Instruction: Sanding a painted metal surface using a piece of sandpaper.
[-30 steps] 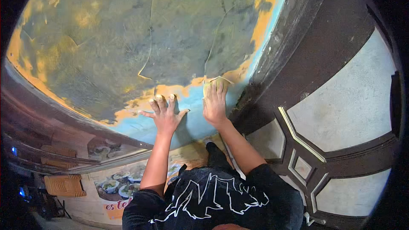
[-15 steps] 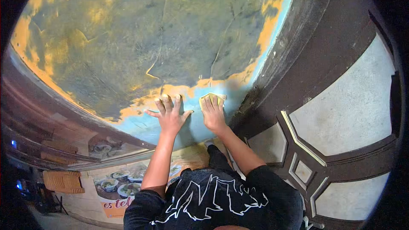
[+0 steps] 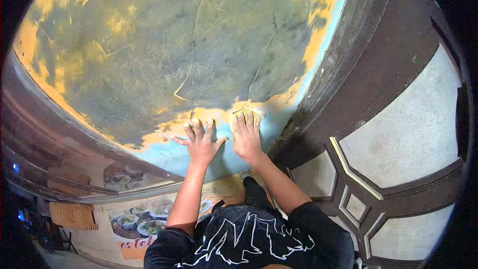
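Before me is a large painted surface [image 3: 229, 45], worn into patches of dark grey and orange, with a light blue band [image 3: 164, 154] along its near edge. My left hand [image 3: 201, 147] lies flat on this band, fingers spread, holding nothing. To its right, my right hand [image 3: 245, 137] presses a folded yellow sheet that looks like sandpaper [image 3: 233, 119] against the surface, where blue meets orange. The fingers lie close together over the sheet and hide most of it.
A dark frame [image 3: 343, 45] borders the surface on the right. Beyond it stands a brown door with pale panels [image 3: 403, 119]. A banner with pictured bowls of food [image 3: 137, 224] hangs at the lower left, near stacked orange-brown chairs [image 3: 74, 216].
My right hand has slid the yellow sheet slightly away from me, up toward the orange edge. The left hand keeps its place on the surface, while the whole view has shifted a little.
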Available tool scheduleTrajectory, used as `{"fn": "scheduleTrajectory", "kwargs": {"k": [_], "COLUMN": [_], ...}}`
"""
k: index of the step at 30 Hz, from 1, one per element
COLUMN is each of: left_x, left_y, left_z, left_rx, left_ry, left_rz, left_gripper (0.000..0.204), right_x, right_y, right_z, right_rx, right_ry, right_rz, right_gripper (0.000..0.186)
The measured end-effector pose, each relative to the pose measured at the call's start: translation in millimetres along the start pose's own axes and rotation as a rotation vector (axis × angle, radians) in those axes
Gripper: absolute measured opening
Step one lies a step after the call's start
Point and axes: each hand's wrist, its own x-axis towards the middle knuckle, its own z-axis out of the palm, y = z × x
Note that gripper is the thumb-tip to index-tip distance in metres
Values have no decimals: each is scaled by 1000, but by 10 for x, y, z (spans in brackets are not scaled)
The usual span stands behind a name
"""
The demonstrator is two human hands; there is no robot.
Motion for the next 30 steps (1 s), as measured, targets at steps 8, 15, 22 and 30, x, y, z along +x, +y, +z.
{"fn": "scheduleTrajectory", "kwargs": {"k": [8,15,22,30], "left_x": [20,17,-12,-2], "left_y": [-17,7,-10,-6], "left_z": [15,32,38,-2], "left_rx": [43,-17,3,-27], "left_ry": [52,30,27,19], "left_rz": [32,7,1,-16], "left_gripper": [105,109,110,106], "right_x": [-200,-390,-73,37], "right_y": [39,194,35,172], "right_z": [136,278,60,-64], "right_rx": [-49,2,-23,-5], "right_ry": [-108,-175,-73,27], "right_rz": [-13,-102,56,22], "right_gripper": [54,53,54,53]}}
